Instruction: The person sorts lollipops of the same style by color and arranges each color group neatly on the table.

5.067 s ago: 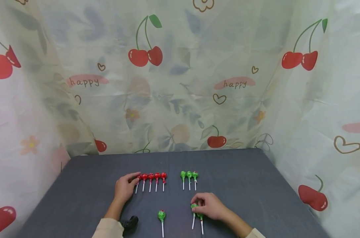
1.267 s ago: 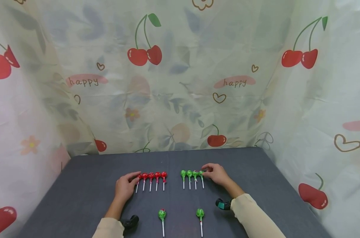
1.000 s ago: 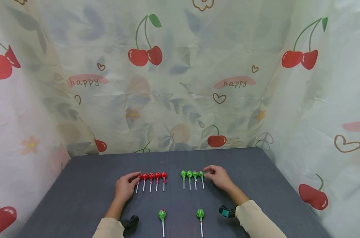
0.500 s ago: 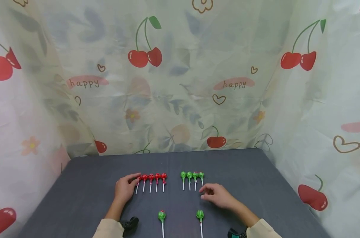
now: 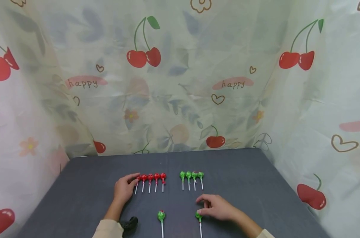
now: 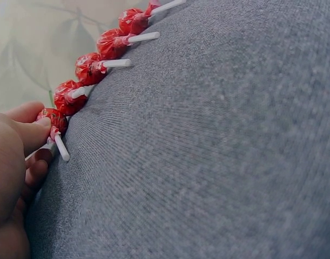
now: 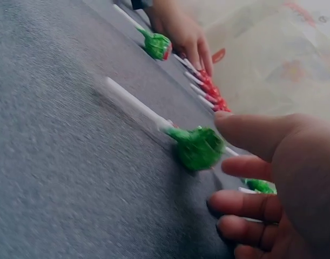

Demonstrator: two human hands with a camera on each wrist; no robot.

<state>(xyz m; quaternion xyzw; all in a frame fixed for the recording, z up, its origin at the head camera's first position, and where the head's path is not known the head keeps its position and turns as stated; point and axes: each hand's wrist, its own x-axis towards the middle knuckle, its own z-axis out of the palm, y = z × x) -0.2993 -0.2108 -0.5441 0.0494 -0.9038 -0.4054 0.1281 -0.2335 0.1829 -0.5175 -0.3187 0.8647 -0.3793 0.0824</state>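
At the left end of a row of several red lollipops (image 5: 150, 178), my left hand (image 5: 124, 190) pinches the outermost red lollipop (image 6: 56, 123) by its wrapped head between thumb and index finger. My right hand (image 5: 218, 207) hovers at a green lollipop (image 7: 198, 150) on the front right of the table, thumb and fingers spread apart on either side of its head. In the head view the thumb overlaps that head; its white stick points toward me. Another green lollipop (image 5: 161, 216) lies to its left, in the front middle.
A row of several green lollipops (image 5: 188, 176) lies at the back, right of the red row. Dark grey cloth covers the table (image 5: 87, 185). A cherry-patterned curtain (image 5: 180, 99) hangs behind it and at both sides. A black wrist strap (image 5: 130, 223) sits by the left sleeve.
My right hand brought one green lollipop to the right end of the green row, let go, and came back toward the front green lollipop. The left hand stayed at the red row.
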